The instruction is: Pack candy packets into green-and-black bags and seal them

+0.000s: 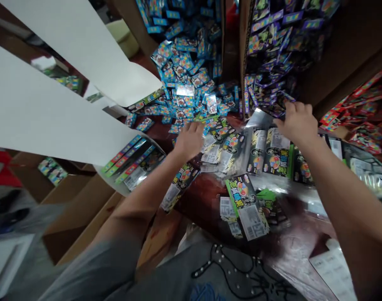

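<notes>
Forearms [147,184]: stretched forward
Left grip [190,141]: near glossy blue packets [184,101]; can't tell its hold
Right grip [299,122]: near purple packets [268,65]; hold unclear

Near the centre of the frame, the left hand [190,140] is at the heap of blue packets [184,67], beside black-and-green pouches [231,144]. Right of centre, the right hand [299,122] reaches to the lower edge of the purple packets [269,54], which fill a cardboard box [338,58] at the upper right. Red packets [366,113] lie at the right edge. Below the hands, a loose pouch [247,207] lies across others on the dark red counter [206,200]. Two white panels [49,108] slant across the upper left, and an open carton [75,209] stands at the lower left. Whether either hand grips a packet is unclear.
</notes>
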The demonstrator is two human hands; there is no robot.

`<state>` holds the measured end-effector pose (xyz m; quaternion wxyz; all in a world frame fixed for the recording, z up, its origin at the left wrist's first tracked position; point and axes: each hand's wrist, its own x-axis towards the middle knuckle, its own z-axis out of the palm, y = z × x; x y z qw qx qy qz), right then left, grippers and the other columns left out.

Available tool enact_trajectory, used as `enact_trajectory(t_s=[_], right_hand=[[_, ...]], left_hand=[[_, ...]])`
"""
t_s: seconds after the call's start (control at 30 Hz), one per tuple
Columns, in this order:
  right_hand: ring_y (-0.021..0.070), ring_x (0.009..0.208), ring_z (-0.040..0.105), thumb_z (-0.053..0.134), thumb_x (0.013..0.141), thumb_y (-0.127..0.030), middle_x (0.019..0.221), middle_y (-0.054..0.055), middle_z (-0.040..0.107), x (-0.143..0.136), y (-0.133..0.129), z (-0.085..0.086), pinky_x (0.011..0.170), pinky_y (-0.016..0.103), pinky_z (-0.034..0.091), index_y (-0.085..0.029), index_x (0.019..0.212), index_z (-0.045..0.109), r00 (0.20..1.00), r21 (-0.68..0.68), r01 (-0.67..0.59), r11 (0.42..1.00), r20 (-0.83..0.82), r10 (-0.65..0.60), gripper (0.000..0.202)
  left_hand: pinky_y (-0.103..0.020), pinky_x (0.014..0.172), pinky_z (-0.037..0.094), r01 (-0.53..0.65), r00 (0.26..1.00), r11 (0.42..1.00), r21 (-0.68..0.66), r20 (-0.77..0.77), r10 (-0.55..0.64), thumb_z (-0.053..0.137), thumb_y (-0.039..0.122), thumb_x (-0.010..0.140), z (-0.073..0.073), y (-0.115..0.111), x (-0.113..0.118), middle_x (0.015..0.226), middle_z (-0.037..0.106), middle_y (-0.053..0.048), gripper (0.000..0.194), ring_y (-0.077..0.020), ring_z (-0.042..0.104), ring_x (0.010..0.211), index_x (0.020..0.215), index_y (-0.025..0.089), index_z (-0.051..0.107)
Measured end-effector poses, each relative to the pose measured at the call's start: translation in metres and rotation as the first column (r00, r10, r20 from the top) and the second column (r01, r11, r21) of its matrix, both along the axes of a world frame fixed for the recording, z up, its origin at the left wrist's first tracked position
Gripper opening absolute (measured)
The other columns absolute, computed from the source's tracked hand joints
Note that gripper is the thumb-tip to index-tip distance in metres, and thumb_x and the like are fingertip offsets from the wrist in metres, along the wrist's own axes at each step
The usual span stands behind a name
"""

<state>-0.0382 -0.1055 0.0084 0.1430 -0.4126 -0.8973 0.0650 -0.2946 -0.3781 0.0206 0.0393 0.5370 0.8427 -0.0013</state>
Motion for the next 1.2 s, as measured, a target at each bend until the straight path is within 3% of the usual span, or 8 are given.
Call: enact_trajectory(t_s=[0.23, 0.47, 0.6, 0.7, 0.8, 1.0, 1.1, 1.2], right_hand=[[0.0447, 0.143, 0.052, 0.063, 0.101, -0.054, 0.145, 0.034, 0.061, -0.042, 0.041, -0.022, 0.108, 0.058, 0.046, 0.005, 0.135, 0.059, 0.992, -0.073, 0.122, 0.99, -0.034, -0.124, 0.068], [0.0389, 0.134, 0.061, 0.068, 0.097, -0.047, 0.143, 0.021, 0.062, 0.116, -0.077, -0.001, 0.115, 0.061, 0.052, -0.018, 0.149, 0.049, 0.961, -0.028, 0.044, 0.999, -0.272, -0.05, 0.062], [0.0334, 0.101, 0.075, 0.067, 0.096, -0.058, 0.117, 0.016, 0.073, 0.203, -0.2, -0.005, 0.086, 0.051, 0.064, -0.019, 0.148, 0.052, 0.952, -0.348, 0.184, 0.919, -0.171, -0.255, 0.067], [0.0317, 0.082, 0.074, 0.068, 0.094, -0.063, 0.099, 0.012, 0.075, 0.225, -0.259, -0.025, 0.07, 0.047, 0.062, -0.017, 0.153, 0.049, 0.897, -0.424, 0.363, 0.83, -0.082, -0.434, 0.077], [0.0305, 0.081, 0.074, 0.059, 0.101, -0.048, 0.097, 0.012, 0.075, 0.225, -0.285, -0.04, 0.071, 0.045, 0.061, -0.016, 0.153, 0.052, 0.867, -0.429, 0.416, 0.802, -0.077, -0.492, 0.061], [0.0284, 0.085, 0.074, 0.059, 0.104, -0.055, 0.106, 0.015, 0.077, 0.271, -0.267, -0.025, 0.079, 0.046, 0.063, -0.018, 0.143, 0.061, 0.828, -0.326, 0.446, 0.833, -0.203, -0.523, 0.054], [0.0298, 0.093, 0.073, 0.062, 0.102, -0.055, 0.103, 0.013, 0.075, 0.317, -0.224, -0.019, 0.086, 0.048, 0.063, -0.02, 0.134, 0.067, 0.831, -0.182, 0.473, 0.862, -0.232, -0.505, 0.048], [0.0329, 0.103, 0.072, 0.066, 0.098, -0.053, 0.116, 0.017, 0.073, 0.355, -0.166, -0.024, 0.093, 0.051, 0.062, -0.018, 0.136, 0.066, 0.859, -0.091, 0.456, 0.886, -0.215, -0.464, 0.052]], left_hand=[[-0.058, 0.119, 0.042, -0.207, 0.978, 0.941, -0.268, -0.064, 0.197, 0.074, 0.076, 0.086, 0.003, 0.078, -0.037, 0.153, 0.062, -0.025, 0.095, -0.0492, 0.051, 0.147, 0.152, 0.01, 0.054], [-0.046, 0.109, 0.051, -0.222, 0.969, 0.975, -0.007, -0.112, 0.22, 0.042, 0.053, 0.105, 0.012, 0.061, -0.011, 0.147, 0.068, -0.017, 0.067, -0.0296, 0.065, 0.122, 0.152, 0.005, 0.047], [-0.035, 0.1, 0.057, 0.061, 0.973, 0.957, 0.284, 0.196, -0.12, 0.058, 0.05, 0.102, 0.034, 0.042, 0.058, 0.131, 0.079, -0.004, 0.052, -0.018, 0.072, 0.099, 0.145, 0.021, 0.065], [-0.032, 0.098, 0.058, 0.365, 0.671, 0.889, 0.277, 0.583, -0.458, 0.064, 0.048, 0.102, 0.032, 0.032, 0.14, 0.125, 0.083, -0.001, 0.041, -0.0169, 0.077, 0.1, 0.135, 0.027, 0.076], [-0.034, 0.099, 0.06, 0.611, 0.457, 0.782, 0.127, 0.75, -0.479, 0.065, 0.036, 0.103, 0.008, 0.031, 0.214, 0.127, 0.083, -0.005, 0.037, -0.0201, 0.08, 0.109, 0.137, 0.024, 0.074], [-0.051, 0.128, 0.045, 0.816, 0.477, 0.574, 0.07, 0.479, -0.737, 0.082, 0.046, 0.094, -0.029, 0.037, 0.274, 0.16, 0.062, -0.016, 0.065, -0.0347, 0.057, 0.151, 0.148, 0.016, 0.062], [-0.056, 0.13, 0.041, 0.898, 0.382, 0.435, 0.066, 0.373, -0.846, 0.093, 0.054, 0.078, -0.037, 0.031, 0.288, 0.175, 0.043, -0.02, 0.105, -0.0421, 0.043, 0.16, 0.163, 0.015, 0.046], [-0.054, 0.123, 0.051, 0.916, 0.353, 0.397, 0.061, 0.35, -0.868, 0.08, 0.042, 0.088, -0.045, 0.024, 0.298, 0.163, 0.055, -0.021, 0.087, -0.0401, 0.058, 0.147, 0.163, 0.013, 0.046]])
